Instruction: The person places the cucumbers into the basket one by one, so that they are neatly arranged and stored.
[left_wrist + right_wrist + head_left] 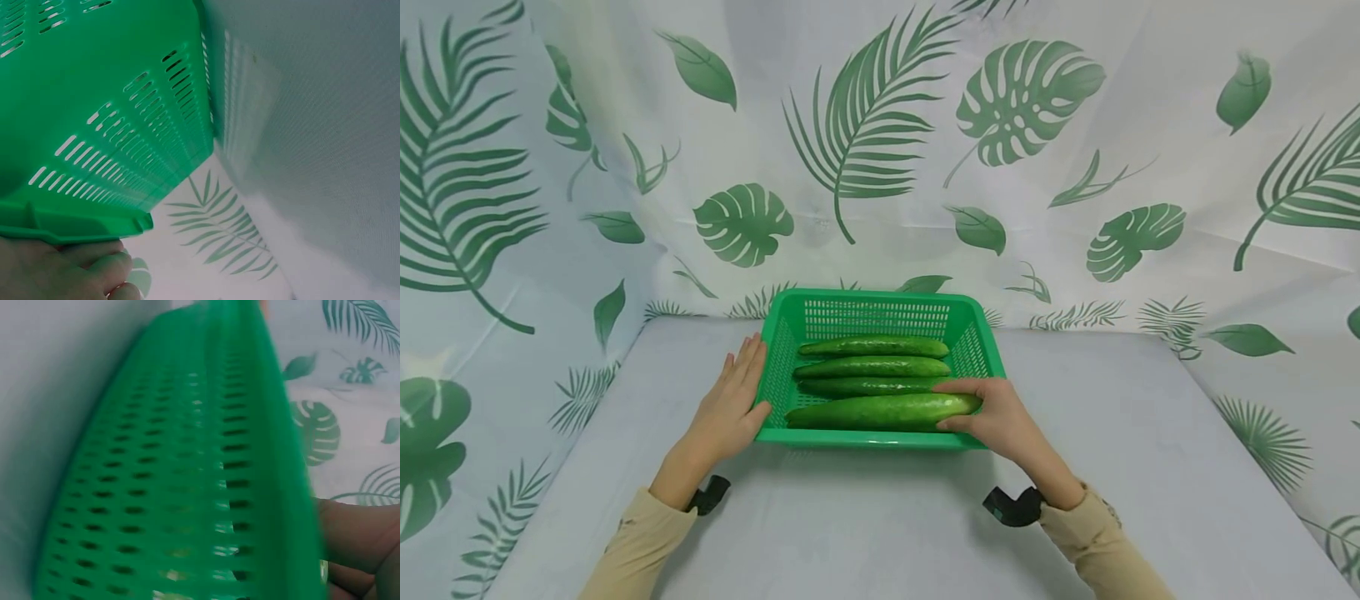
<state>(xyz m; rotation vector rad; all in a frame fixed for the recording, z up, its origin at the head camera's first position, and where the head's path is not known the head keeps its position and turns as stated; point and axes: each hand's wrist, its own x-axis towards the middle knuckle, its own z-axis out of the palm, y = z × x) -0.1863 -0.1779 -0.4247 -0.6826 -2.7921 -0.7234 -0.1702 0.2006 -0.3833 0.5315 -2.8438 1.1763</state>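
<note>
Several cucumbers lie side by side across a green plastic basket (872,439) with slotted walls. My right hand (992,417) reaches over the basket's front right and pinches the right end of the nearest cucumber (872,412) between thumb and fingers. Behind it lie a darker cucumber (857,387), another cucumber (872,367) and the farthest cucumber (872,346). Against the basket's left rim rests my left hand (730,408), its fingers straight. The left wrist view has that hand's fingers (94,269) beside the rim. In the right wrist view the basket wall hides most of the cucumber.
The basket stands on a table with a pale cloth (865,525), near its back edge. Behind and at the sides hangs a white curtain (880,250) printed with green leaves. A black wrist mount (1015,507) sits on the right arm, another on the left.
</note>
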